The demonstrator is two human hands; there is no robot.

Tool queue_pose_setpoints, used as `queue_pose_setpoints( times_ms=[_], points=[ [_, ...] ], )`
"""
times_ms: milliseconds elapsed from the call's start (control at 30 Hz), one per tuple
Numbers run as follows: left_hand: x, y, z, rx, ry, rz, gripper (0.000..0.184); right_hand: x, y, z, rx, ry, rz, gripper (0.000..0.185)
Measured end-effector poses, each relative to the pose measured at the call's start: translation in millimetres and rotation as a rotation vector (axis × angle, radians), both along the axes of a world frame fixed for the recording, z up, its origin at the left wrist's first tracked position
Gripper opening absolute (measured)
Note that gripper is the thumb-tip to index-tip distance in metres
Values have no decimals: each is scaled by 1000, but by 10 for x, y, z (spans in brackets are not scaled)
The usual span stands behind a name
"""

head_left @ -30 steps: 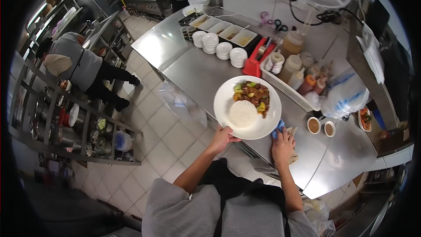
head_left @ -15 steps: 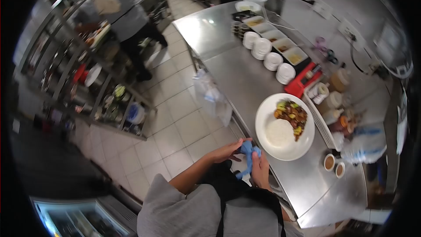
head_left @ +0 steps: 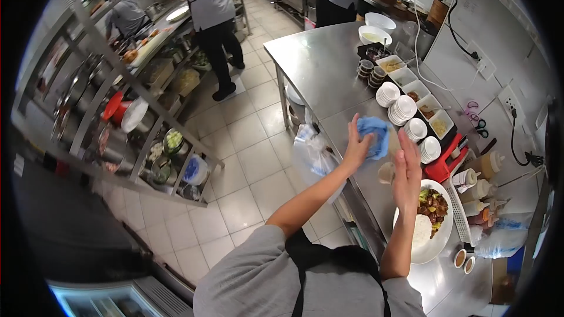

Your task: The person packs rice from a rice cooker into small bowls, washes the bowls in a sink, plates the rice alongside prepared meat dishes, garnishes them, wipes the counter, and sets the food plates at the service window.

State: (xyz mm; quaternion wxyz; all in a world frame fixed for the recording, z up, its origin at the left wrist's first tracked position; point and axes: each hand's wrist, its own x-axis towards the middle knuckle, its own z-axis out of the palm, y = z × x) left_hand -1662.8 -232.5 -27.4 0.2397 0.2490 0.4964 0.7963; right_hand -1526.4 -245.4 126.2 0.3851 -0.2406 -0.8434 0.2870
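A crumpled blue cloth (head_left: 376, 137) is over the steel counter (head_left: 320, 61), between my two hands. My left hand (head_left: 356, 148) is at the cloth's left side, its thumb across the lower edge and its fingers pointing up. To the right, my right hand (head_left: 406, 173) is held upright with fingers stretched out, apart from the cloth. My right forearm partly covers a white plate (head_left: 447, 236) with a mound of rice (head_left: 421, 230) and a meat and vegetable dish (head_left: 433, 210). A small beige item (head_left: 386, 172), too blurred to name, shows between my wrists.
Stacks of small white dishes (head_left: 403, 109) stand beside food containers (head_left: 430, 103). Squeeze bottles (head_left: 486, 165) fill a white basket (head_left: 460, 211) near two sauce cups (head_left: 460, 258). A rack (head_left: 106, 97) is on the left. Co-workers (head_left: 212, 3) stand farther back.
The view has swung left. Both hands have moved from the plate, past the counter's front edge, to over the counter near the dish stacks. The cloth came along; my right hand has let it go.
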Motion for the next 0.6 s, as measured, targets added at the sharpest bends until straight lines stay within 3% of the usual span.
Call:
queue_pose_setpoints(
  times_ms=[33,100,133,167,200,233,267,333,367,433,467,533,600],
  points=[
    [-90,-22,127,43,43,-130,56,-157,31,67,290,-158,-82,29],
    [-258,-303,426,253,-117,-542,57,-498,94,190,307,-138,-8,27],
    [-424,-462,585,57,92,-588,53,-647,101,225,307,-134,32,27],
    [-632,-586,747,-131,310,-628,49,-808,111,263,9,42,93,26],
    [-816,-634,828,-309,537,-656,45,-938,151,297,-45,17,-2,26],
    [-947,-635,781,-194,304,-565,35,-1044,208,326,-99,-5,-95,25],
    [-1143,-576,748,-195,290,-528,37,-1148,288,355,-154,-26,-187,25],
    [-1605,-435,683,-210,254,-445,43,-1492,616,206,-23,70,-258,24],
    [-1776,-429,639,-220,344,-338,44,-1650,793,125,-90,41,-209,29],
    [-2121,-384,586,-219,527,-107,46,-1945,957,-153,280,-73,-346,36],
    [-2287,-422,535,-258,552,-115,46,-2121,1065,-299,472,-123,-409,39],
    [-2509,-730,301,-362,593,-134,48,-2457,1045,-754,337,-221,-242,54],
    [-2696,-1080,53,-398,406,-167,48,-2863,813,-1189,162,-531,-309,60]
  ],
)
